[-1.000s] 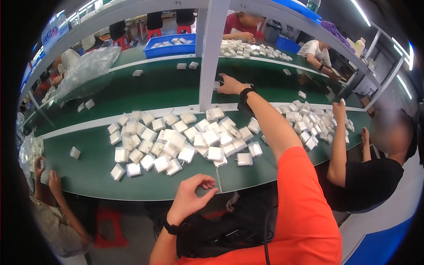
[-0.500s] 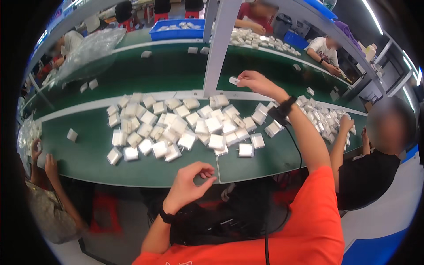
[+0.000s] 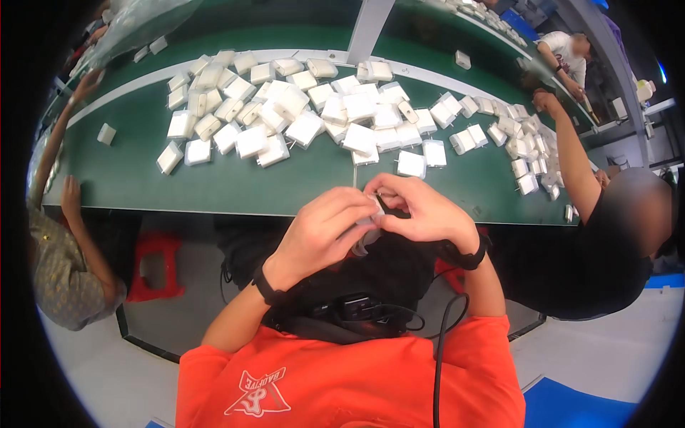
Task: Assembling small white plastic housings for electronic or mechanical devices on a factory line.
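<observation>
My left hand (image 3: 320,232) and my right hand (image 3: 427,212) meet just in front of the bench's near edge, over my lap. Both have closed fingers, pinching a small white adapter (image 3: 379,206) between them; the fingers cover most of it. A dark gap or edge shows beside it, too small to make out. Past my hands lies a wide, loose pile of white plug adapters (image 3: 289,103), some with metal pins showing. The nearest one (image 3: 411,164) rests a little beyond my right hand.
The green bench (image 3: 235,189) curves across in front of me. Behind it run a grey upright post (image 3: 369,32) and a green conveyor (image 3: 285,28). Co-workers sit at left and right; a second adapter pile (image 3: 524,146) lies at right. A black cable (image 3: 444,342) hangs over my shirt.
My right hand has come back from over the conveyor, where it pinched a small white piece, to join my left hand, which was empty. The view has tipped downward. The right co-worker's arm has reached forward.
</observation>
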